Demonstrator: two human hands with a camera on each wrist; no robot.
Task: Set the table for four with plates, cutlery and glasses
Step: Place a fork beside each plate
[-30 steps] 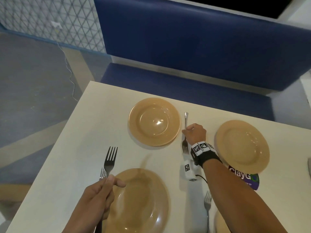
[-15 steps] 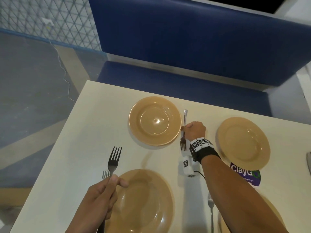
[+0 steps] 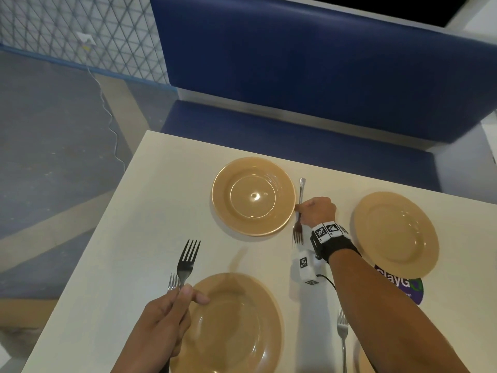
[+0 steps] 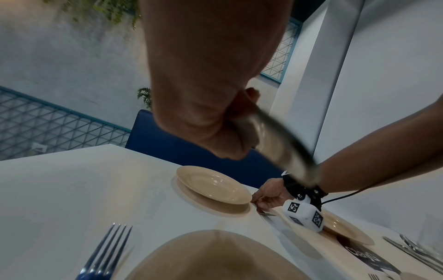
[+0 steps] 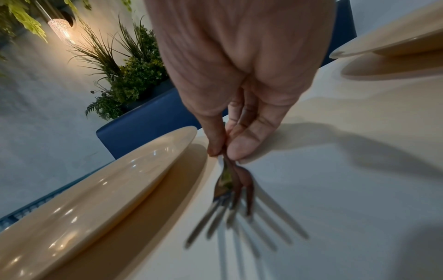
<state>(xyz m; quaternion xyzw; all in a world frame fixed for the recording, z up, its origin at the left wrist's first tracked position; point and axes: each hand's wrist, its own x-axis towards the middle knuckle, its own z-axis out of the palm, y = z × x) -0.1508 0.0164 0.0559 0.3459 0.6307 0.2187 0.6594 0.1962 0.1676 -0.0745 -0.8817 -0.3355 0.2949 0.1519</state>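
Note:
Tan plates stand on the cream table point(image 3: 134, 238): far left plate point(image 3: 252, 196), far right plate point(image 3: 395, 234), near left plate point(image 3: 234, 324). My right hand point(image 3: 298, 210) pinches a fork point(image 3: 298, 234) by its neck, just right of the far left plate, tines toward me. In the right wrist view, the right hand point(image 5: 223, 155) holds that fork point(image 5: 230, 187) low over the table; contact is unclear. My left hand point(image 3: 185, 292) grips a second fork point(image 3: 188, 258) with its tines up. A third fork point(image 3: 173, 282) lies left of the near plate.
Another fork point(image 3: 343, 335) lies beside a near right plate point(image 3: 360, 359) mostly hidden by my arm. A purple sticker point(image 3: 403, 286) is on the table. Loose cutlery point(image 4: 407, 250) and a glass point(image 4: 431, 236) sit far right. A blue bench point(image 3: 295, 135) runs along the far edge.
The right hand keeps its pinch on the fork beside the far left plate, shifting it only slightly. The left hand holds its fork still.

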